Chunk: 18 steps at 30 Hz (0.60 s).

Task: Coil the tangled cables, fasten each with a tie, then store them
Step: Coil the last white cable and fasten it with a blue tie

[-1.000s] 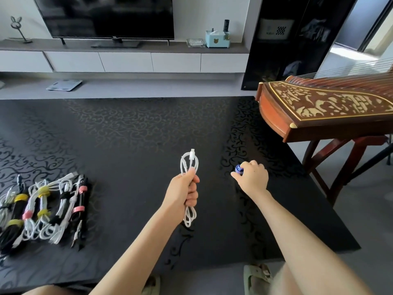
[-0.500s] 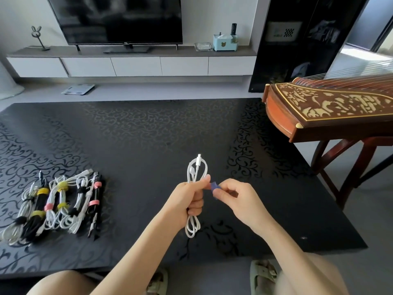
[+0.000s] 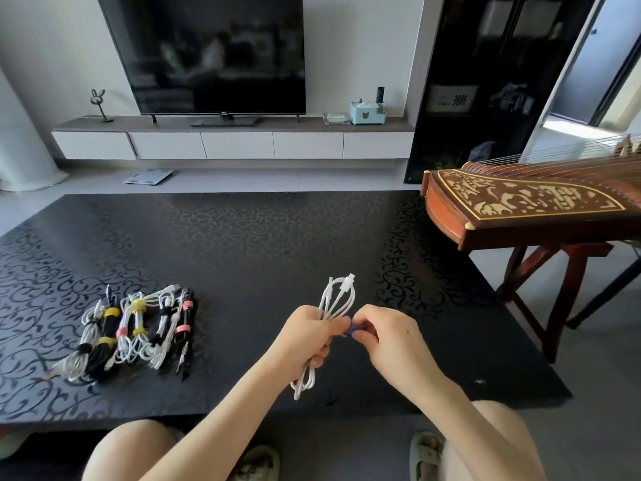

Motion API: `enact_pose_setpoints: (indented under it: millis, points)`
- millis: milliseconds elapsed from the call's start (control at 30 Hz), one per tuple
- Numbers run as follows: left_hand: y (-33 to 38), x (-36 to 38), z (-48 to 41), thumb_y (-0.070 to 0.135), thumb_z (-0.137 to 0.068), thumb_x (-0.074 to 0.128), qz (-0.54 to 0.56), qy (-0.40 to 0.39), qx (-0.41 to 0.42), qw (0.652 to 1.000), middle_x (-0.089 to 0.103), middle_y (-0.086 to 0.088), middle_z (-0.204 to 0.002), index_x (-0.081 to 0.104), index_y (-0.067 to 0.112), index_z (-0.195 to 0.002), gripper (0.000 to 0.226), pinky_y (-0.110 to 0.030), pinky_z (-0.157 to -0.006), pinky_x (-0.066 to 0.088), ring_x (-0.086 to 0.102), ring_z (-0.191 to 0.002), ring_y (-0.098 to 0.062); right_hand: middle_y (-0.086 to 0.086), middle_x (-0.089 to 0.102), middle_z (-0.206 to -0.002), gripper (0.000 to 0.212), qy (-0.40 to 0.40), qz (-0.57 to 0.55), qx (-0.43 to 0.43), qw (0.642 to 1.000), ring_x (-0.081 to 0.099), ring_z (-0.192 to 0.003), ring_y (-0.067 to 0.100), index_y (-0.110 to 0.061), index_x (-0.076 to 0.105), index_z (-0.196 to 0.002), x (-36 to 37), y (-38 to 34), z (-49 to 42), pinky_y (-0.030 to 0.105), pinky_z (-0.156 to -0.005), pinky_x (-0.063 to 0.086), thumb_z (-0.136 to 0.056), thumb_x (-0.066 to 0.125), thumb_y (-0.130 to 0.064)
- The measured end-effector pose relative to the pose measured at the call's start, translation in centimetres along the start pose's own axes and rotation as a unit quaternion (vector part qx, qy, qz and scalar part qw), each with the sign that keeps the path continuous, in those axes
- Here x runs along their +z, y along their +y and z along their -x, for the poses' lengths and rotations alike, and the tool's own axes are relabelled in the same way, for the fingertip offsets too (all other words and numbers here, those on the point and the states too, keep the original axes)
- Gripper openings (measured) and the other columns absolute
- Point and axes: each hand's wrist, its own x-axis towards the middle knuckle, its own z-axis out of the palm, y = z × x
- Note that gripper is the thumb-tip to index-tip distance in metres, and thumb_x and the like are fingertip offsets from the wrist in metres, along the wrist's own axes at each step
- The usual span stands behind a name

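My left hand grips a coiled white cable around its middle, above the near part of the black table. Loops stick out above and below my fist. My right hand pinches a small blue tie right against the cable, beside my left fingers. On the left of the table lies a row of several coiled cables, white and black, each bound with yellow, pink or black ties.
A wooden zither on a red stand reaches over the table's right side. Beyond the table stand a TV on a low white cabinet and a black glass cabinet. My knees and slippers are at the near edge.
My right hand carried the blue tie from the table's right side over to the cable and now presses it against the coil. The left hand stayed closed on the cable.
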Motion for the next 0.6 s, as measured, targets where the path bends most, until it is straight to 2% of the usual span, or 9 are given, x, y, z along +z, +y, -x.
enact_pose_setpoints:
  millis: [67, 200, 300, 367, 433, 467, 533, 600]
  points:
    - [0.2, -0.1, 0.5, 0.012, -0.088, 0.064, 0.004, 0.024, 0.02, 0.999, 0.037, 0.004, -0.045, 0.064, 0.003, -0.073, 0.017, -0.02, -0.034, 0.023, 0.027, -0.038, -0.009, -0.01, 0.064, -0.078, 0.01, 0.036, 0.035, -0.014, 0.999, 0.055, -0.072, 0.005, -0.015, 0.065, -0.085, -0.1, -0.8, 0.4, 0.016, -0.066, 0.041, -0.082, 0.07, -0.007]
    - [0.9, -0.4, 1.3, 0.009, -0.085, 0.067, 0.078, 0.037, 0.049, 0.995, 0.05, -0.005, -0.058, 0.055, 0.005, -0.074, 0.018, -0.019, -0.036, 0.028, 0.032, -0.038, -0.007, -0.026, 0.051, -0.076, 0.024, 0.049, -0.025, -0.012, 0.998, 0.054, -0.07, -0.01, -0.018, 0.068, -0.102, -0.4, -2.0, 0.4, 0.002, -0.067, 0.037, -0.083, 0.067, -0.004]
    - [1.1, -0.7, 1.8, 0.015, -0.088, 0.067, 0.072, 0.026, 0.081, 0.994, 0.053, -0.016, -0.075, 0.057, 0.004, -0.078, 0.018, -0.019, -0.036, 0.029, 0.033, -0.04, -0.008, -0.017, 0.057, -0.077, 0.02, -0.017, -0.059, 0.022, 0.998, 0.056, -0.072, -0.001, -0.03, 0.069, -0.1, -1.0, -2.4, 0.1, 0.012, -0.067, 0.043, -0.089, 0.061, -0.016]
    - [1.3, -1.1, 2.2, 0.014, -0.091, 0.062, 0.086, 0.022, 0.096, 0.991, 0.057, -0.012, -0.07, 0.055, 0.003, -0.076, 0.019, -0.018, -0.035, 0.028, 0.033, -0.039, -0.006, -0.011, 0.06, -0.075, 0.01, -0.048, -0.066, 0.038, 0.996, 0.055, -0.07, 0.003, -0.029, 0.069, -0.082, -1.5, -2.7, -0.2, 0.022, -0.066, 0.045, -0.088, 0.061, -0.029]
    - [1.8, -1.6, 2.5, 0.012, -0.093, 0.058, 0.114, 0.007, 0.098, 0.989, 0.062, -0.004, -0.06, 0.053, 0.003, -0.076, 0.02, -0.016, -0.033, 0.026, 0.03, -0.037, -0.004, -0.009, 0.055, -0.071, 0.029, -0.027, -0.05, 0.017, 0.998, 0.051, -0.07, 0.004, -0.023, 0.062, -0.062, -1.9, -3.0, -0.2, 0.017, -0.064, 0.038, -0.086, 0.062, -0.037]
    - [2.0, -1.9, 2.8, 0.011, -0.094, 0.056, 0.123, -0.003, 0.093, 0.988, 0.061, 0.0, -0.055, 0.052, 0.002, -0.078, 0.019, -0.015, -0.032, 0.024, 0.029, -0.036, -0.003, -0.01, 0.053, -0.072, 0.033, -0.01, -0.054, -0.006, 0.998, 0.05, -0.074, 0.004, -0.021, 0.058, -0.056, -2.2, -3.3, -0.1, 0.014, -0.065, 0.036, -0.086, 0.063, -0.034]
    - [2.3, -2.2, 3.2, 0.011, -0.095, 0.054, 0.123, -0.021, 0.081, 0.989, 0.055, 0.005, -0.046, 0.051, 0.002, -0.08, 0.018, -0.014, -0.032, 0.022, 0.027, -0.035, -0.002, -0.011, 0.057, -0.076, 0.032, -0.018, -0.131, -0.034, 0.991, 0.053, -0.077, 0.004, -0.018, 0.058, -0.058, -2.6, -3.8, 0.1, 0.012, -0.067, 0.039, -0.089, 0.063, -0.024]
    - [2.5, -2.4, 3.7, 0.011, -0.095, 0.054, 0.114, -0.026, 0.079, 0.99, 0.052, 0.006, -0.042, 0.049, 0.003, -0.081, 0.017, -0.014, -0.032, 0.021, 0.026, -0.035, -0.002, -0.008, 0.064, -0.072, 0.025, -0.082, -0.211, -0.006, 0.974, 0.058, -0.065, 0.003, -0.016, 0.063, -0.07, -2.7, -4.3, 0.3, 0.014, -0.062, 0.044, -0.093, 0.057, -0.023]
